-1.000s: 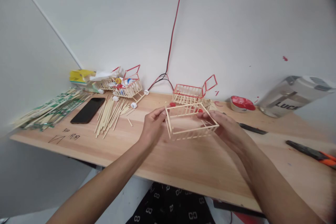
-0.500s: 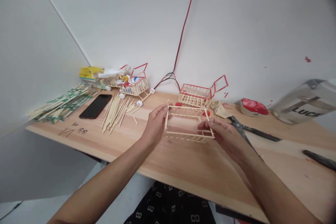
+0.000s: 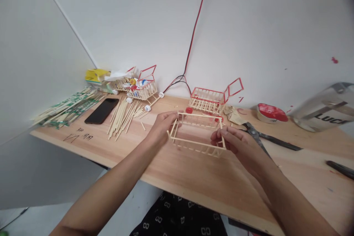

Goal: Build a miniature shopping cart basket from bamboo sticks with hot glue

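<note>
Between my hands, above the table, is a small rectangular basket frame (image 3: 197,142) of pale wooden sticks, with slatted long sides. My left hand (image 3: 163,124) pinches its far left corner. At the right end, my right hand (image 3: 231,138) grips the short side, thumb and fingers closed around the stick. Behind the frame stands a finished-looking miniature shopping cart (image 3: 207,99) with a red rim, a red handle and red wheels. Loose wooden sticks (image 3: 121,118) lie in a pile left of my left hand.
Several wrapped chopsticks (image 3: 69,108) and a black phone (image 3: 101,111) lie at left. Another stick cart (image 3: 143,90) holds bottle caps near the wall. Scissors (image 3: 257,134), a tub of red paint (image 3: 272,113) and a plastic container (image 3: 323,108) are at right.
The frame has turned slightly, its near left corner swinging left and clear of my left hand. My left hand has shifted to the far corner; my right hand keeps its grip.
</note>
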Available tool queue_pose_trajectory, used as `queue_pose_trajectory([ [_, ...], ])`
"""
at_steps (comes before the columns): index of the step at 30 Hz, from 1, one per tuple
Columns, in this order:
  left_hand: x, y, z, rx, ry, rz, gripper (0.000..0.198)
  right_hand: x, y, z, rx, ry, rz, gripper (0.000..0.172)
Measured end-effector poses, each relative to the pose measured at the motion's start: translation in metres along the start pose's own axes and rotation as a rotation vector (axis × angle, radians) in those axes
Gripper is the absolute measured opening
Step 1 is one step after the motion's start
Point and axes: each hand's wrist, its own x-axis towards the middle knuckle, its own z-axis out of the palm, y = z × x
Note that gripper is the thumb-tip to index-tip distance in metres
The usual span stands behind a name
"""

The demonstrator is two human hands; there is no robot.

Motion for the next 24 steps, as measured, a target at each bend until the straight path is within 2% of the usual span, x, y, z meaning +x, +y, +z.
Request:
queue_pose_trajectory([
  [4, 0.007, 0.003, 0.001, 0.072, -0.015, -0.080, 0.022, 0.001, 0.000, 0.000, 0.008, -0.001, 0.038, 0.035],
  [9, 0.015, 0.009, 0.004, 0.138, -0.082, -0.162, 0.015, 0.005, 0.001, -0.003, 0.175, 0.019, 0.121, 0.033],
  [14, 0.016, 0.003, 0.003, 0.126, -0.085, -0.122, 0.018, 0.008, 0.003, -0.009, 0.214, 0.054, 0.113, 0.029],
  [24, 0.009, 0.004, 0.001, 0.180, -0.068, -0.066, 0.027, 0.014, 0.013, -0.012, 0.171, 0.122, 0.049, 0.032],
])
